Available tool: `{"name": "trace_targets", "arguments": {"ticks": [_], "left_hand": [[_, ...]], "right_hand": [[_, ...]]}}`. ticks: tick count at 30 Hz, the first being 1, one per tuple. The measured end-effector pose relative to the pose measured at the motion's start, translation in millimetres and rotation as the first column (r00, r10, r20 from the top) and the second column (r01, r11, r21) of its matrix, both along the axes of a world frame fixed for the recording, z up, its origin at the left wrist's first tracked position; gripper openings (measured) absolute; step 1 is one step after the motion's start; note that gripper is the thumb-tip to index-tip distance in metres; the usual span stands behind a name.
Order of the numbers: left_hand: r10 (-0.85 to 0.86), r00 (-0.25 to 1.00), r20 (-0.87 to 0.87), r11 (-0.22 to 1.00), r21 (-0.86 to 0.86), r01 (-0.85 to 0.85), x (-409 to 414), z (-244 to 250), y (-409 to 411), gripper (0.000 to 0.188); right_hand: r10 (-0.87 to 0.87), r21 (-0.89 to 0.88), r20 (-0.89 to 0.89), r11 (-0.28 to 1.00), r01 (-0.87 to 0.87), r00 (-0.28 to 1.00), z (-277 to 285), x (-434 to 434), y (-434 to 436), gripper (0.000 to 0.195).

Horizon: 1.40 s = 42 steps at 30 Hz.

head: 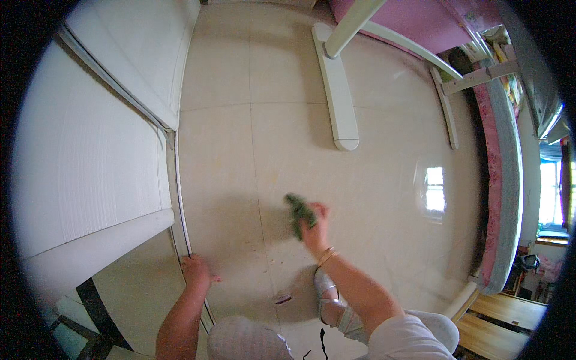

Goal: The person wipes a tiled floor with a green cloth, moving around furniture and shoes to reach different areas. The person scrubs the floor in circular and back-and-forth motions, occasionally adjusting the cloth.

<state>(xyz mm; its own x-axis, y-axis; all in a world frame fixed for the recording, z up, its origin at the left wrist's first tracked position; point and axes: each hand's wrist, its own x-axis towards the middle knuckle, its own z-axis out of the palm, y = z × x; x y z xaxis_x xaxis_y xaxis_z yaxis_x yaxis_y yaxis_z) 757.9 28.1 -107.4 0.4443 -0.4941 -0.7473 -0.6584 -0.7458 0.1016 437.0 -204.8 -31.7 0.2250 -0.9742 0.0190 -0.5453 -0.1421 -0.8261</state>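
My right hand point(318, 229) holds a crumpled dark green cloth point(300, 215) low over the beige tiled floor point(225, 171). Hand and cloth are blurred. My left hand point(197, 271) rests against a narrow metal-edged rail point(182, 216) at floor level on the left, its thumb pointing right; its other fingers are partly hidden. Between my hands, small crumbs point(265, 271) lie scattered on the tiles. Closer to my knees is a small dark strip-like piece point(283, 299).
White panels point(103, 153) stand along the left side. A white T-shaped stand foot point(338, 99) reaches in from the top, beside a pink panel point(414, 27). A pink-and-grey mattress edge point(499, 180) runs along the right, with wooden slats point(504, 315) below it.
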Motion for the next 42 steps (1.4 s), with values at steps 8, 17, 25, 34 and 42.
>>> {"name": "trace_targets", "arguments": {"ticks": [8,17,25,34,42], "left_hand": [[-0.511,0.859,0.017,0.830,0.270,0.489,-0.1,10.7,-3.7,0.119],[-0.307,0.951,0.040,0.934,0.203,0.294,-7.0,41.4,-13.8,0.132],[-0.344,0.939,0.020,0.914,0.237,0.330,-4.8,31.1,-16.6,0.131],[-0.519,0.852,0.076,0.821,0.323,0.471,-9.6,26.4,-23.5,0.129],[-0.258,0.962,0.084,0.963,0.102,0.249,-7.7,13.5,-14.5,0.113]], "right_hand": [[-0.370,-0.081,-0.609,0.909,0.409,0.702,-16.7,4.2,-83.9,0.065],[-0.454,-0.145,-0.531,0.881,0.451,0.716,-26.7,102.5,-235.7,0.044],[0.452,0.051,-0.459,0.873,-0.486,0.765,-12.2,119.0,-55.7,0.060],[0.006,-0.130,-0.219,0.991,-0.036,0.976,-12.0,-13.7,-141.0,0.040],[0.407,0.040,-0.505,0.892,-0.451,0.761,-24.9,30.0,3.8,0.064]]}}
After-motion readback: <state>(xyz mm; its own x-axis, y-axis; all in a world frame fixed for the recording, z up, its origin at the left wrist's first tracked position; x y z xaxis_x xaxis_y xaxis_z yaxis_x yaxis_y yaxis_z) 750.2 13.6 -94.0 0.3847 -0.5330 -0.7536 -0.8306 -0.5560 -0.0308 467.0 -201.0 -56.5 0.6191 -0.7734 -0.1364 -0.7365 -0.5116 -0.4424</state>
